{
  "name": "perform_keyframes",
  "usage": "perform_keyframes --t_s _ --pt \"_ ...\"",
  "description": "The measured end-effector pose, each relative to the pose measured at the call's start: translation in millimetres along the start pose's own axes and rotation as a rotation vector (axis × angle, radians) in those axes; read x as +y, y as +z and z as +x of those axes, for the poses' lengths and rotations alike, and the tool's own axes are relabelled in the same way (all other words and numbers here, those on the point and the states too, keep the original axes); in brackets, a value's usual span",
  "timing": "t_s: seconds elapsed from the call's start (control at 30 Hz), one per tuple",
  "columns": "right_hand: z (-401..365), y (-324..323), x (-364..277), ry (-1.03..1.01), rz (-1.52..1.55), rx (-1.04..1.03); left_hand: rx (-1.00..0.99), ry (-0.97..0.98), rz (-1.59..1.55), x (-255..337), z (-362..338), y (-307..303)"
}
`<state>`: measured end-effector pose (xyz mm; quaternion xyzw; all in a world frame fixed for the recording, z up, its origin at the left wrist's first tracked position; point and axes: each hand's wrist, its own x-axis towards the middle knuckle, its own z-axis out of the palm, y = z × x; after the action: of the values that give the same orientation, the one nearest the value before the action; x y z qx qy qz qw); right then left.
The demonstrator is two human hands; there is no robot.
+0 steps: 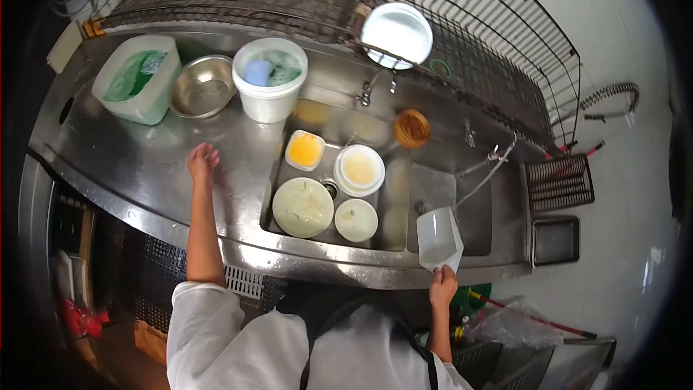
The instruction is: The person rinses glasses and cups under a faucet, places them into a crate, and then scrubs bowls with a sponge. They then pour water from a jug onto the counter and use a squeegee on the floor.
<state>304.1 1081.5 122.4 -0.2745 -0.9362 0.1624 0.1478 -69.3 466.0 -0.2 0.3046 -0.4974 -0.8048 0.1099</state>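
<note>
My right hand (442, 289) grips a white square-sided container (437, 235) by its near edge, tilted over the right sink basin (473, 227). A thin pale line, perhaps running water, reaches from the tap (494, 153) towards the container's far side. My left hand (203, 161) hovers above the steel counter (162, 173), fingers loosely curled and apart, holding nothing. Closest to it are a metal bowl (203, 87) and a white bucket (268, 101) with a blue sponge (258, 73) in soapy water.
The left basin holds a square tub with yellow contents (304, 150), stacked white containers (359, 170) and two round bowls of cloudy liquid (303, 207). A tub of green liquid (137, 76) stands far left. Above hangs a wire rack (289, 3); a brown round container (411, 128) sits behind.
</note>
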Motion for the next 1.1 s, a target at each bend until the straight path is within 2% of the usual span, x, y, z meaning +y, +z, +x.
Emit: perform_keyframes --t_s 0.1,0.23,0.37,0.43,0.47,0.5,0.57,0.63,0.67,0.7,0.8,0.83,0.9,0.93,1.0,1.1 --pt "15.5 5.9 11.0 0.019 0.005 0.003 -0.019 0.009 0.082 -17.8 -48.5 -31.3" --pt "57.2 26.9 31.5 -0.036 0.022 0.045 0.138 0.108 0.112 -32.1 -132.0 -98.2" --pt "109.1 55.4 41.9 -0.045 -0.098 -0.065 0.304 0.192 0.081 -59.4 -221.0 -198.3" --pt "138.9 67.4 37.6 -0.052 -0.234 -0.18 0.377 0.138 0.159 -55.5 -285.6 -209.2" --pt "151.9 77.7 40.4 -0.272 -0.183 -0.053 0.389 0.122 0.199 -55.3 -314.1 -219.5" --pt "162.0 83.7 28.4 -0.34 -0.027 -0.038 0.421 0.104 0.232 -56.3 -349.1 -230.3" --pt "175.8 93.5 -15.6 -0.483 0.317 -0.072 0.452 0.044 0.376 -36.2 -423.2 -213.6" --pt "172.2 132.8 -49.0 -0.456 0.646 -0.474 0.489 0.048 0.651 -44.9 -483.2 -225.9" --pt "168.4 148.2 -66.4 -0.416 0.773 -0.685 0.538 0.082 0.909 -40.1 -517.8 -214.5" --pt "154.4 153.4 -91.8 -0.557 0.701 -0.811 0.561 0.086 1.171 -31.0 -551.2 -199.7" --pt "85.4 121.1 -150.8 -1.008 0.423 -1.064 0.644 0.051 1.236 -23.1 -635.2 -183.5" --pt "66.8 114.2 -165.3 -1.196 0.313 -1.101 0.738 0.065 1.173 -27.8 -657.8 -185.7" --pt "35.3 121.4 -179.6 -1.43 0.306 -1.18 0.938 0.105 1.049 -31.7 -706.4 -197.4" --pt "17.2 119.5 -187.3 -1.448 0.306 -1.213 1.115 0.183 1.026 -33.8 -729.6 -202.6" --pt "-16.8 106.5 -206.9 -1.435 0.291 -1.295 1.468 0.171 0.946 -41.5 -771.1 -223.0" --pt "-47.2 138.9 -224.4 -1.428 0.4 -1.382 1.875 0.218 0.721 -61.2 -820.2 -277.1"
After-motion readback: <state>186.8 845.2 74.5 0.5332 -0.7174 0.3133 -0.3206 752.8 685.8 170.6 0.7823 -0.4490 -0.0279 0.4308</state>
